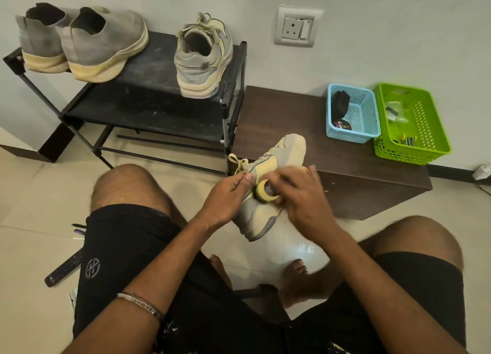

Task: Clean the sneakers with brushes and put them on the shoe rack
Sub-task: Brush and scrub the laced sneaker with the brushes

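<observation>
A grey and pale-yellow sneaker (268,167) is held tilted in front of me, above the floor between my knees. My left hand (225,197) grips it at the collar, near its loose lace. My right hand (303,194) grips a small round yellow brush (265,191) pressed against the sneaker's side. Its matching sneaker (202,58) stands heel toward me on the top shelf of the black shoe rack (148,109). Two grey slip-on sneakers (79,40) stand at the left of the same shelf.
A low dark wooden cabinet (318,151) stands right of the rack. On it are a blue basket (353,114) with dark items and a green basket (411,122). A remote (63,270) and pens lie on the tiled floor at left. A wall socket (296,26) is above.
</observation>
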